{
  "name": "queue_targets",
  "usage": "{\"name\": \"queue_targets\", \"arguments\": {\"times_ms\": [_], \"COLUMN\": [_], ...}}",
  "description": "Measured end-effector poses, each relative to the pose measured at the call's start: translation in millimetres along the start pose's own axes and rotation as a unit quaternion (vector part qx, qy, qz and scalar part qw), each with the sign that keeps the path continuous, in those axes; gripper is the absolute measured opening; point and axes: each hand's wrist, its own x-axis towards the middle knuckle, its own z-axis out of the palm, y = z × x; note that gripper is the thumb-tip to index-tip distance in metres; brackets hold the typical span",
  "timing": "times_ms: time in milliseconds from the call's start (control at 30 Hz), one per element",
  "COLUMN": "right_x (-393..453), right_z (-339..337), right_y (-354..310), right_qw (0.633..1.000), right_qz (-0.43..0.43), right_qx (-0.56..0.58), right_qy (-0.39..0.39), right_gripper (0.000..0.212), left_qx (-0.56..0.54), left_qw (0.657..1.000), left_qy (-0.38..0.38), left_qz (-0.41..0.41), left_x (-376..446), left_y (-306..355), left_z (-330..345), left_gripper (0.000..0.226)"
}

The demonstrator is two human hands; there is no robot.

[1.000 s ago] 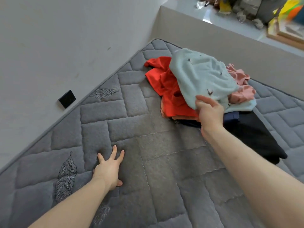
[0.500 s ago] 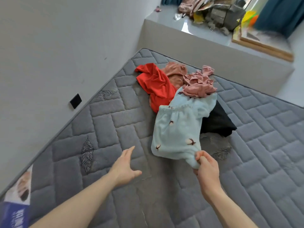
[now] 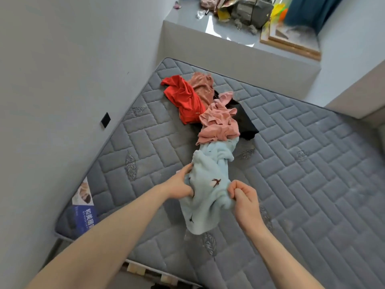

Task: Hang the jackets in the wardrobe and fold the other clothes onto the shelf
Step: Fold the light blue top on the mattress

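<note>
A pale blue fleece garment point(image 3: 208, 184) with small bird prints is stretched over the grey quilted mattress point(image 3: 302, 174). My left hand point(image 3: 180, 185) grips its left edge and my right hand point(image 3: 242, 198) pinches its right edge, so the near part hangs lifted between them. Its far end lies under a crumpled pink garment point(image 3: 218, 126). Beyond that lie a red garment point(image 3: 183, 99), a brownish-pink one point(image 3: 203, 86) and a black one point(image 3: 245, 119), all heaped together.
A grey wall point(image 3: 62, 80) with a black socket point(image 3: 105, 119) runs along the mattress's left side. A raised ledge point(image 3: 229, 32) behind the mattress carries bags and clutter. A blue label point(image 3: 83, 217) sits on the near left corner.
My right hand pulled the blue garment off the pile toward me. My left hand rose from the mattress and took hold of the garment's left edge. The view pulled back.
</note>
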Motion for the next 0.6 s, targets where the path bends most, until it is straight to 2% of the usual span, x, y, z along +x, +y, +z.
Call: {"name": "queue_targets", "arguments": {"times_ms": [100, 167, 234, 300, 367, 467, 601], "right_x": [-39.6, -63.2, -84.2, -101.4, -116.6, -134.7, -150.5], "right_z": [-7.9, -13.4, -18.4, -23.4, -29.2, -40.0, -70.5], "right_y": [-6.6, -4.9, 0.2, 5.2, 10.1, 16.2, 25.9], "right_qw": [0.999, 0.994, 0.988, 0.983, 0.980, 0.982, 0.992], "right_qz": [0.005, 0.009, 0.018, 0.029, 0.036, 0.030, 0.039], "right_qx": [-0.037, -0.079, -0.110, -0.136, -0.154, -0.150, -0.117], "right_qy": [-0.039, -0.079, -0.103, -0.122, -0.123, -0.106, -0.026], "right_gripper": [0.022, 0.023, 0.021, 0.020, 0.020, 0.019, 0.015], "left_qx": [-0.020, 0.021, 0.131, 0.231, 0.267, 0.221, 0.029], "left_qw": [0.999, 0.999, 0.990, 0.968, 0.954, 0.965, 0.997], "left_qy": [-0.019, -0.010, -0.033, -0.094, -0.133, -0.141, -0.068], "left_qz": [-0.029, -0.040, -0.042, -0.041, -0.033, -0.021, -0.017], "left_x": [-23.1, -32.6, -39.5, -50.4, -62.4, -79.8, -96.2], "left_y": [-6.7, -11.2, -14.0, -18.5, -27.4, -40.2, -37.1], "left_z": [22.5, 33.1, 40.6, 53.1, 74.0, 101.2, 114.6], "left_gripper": [0.134, 0.128, 0.103, 0.068, 0.036, 0.018, 0.019]}}
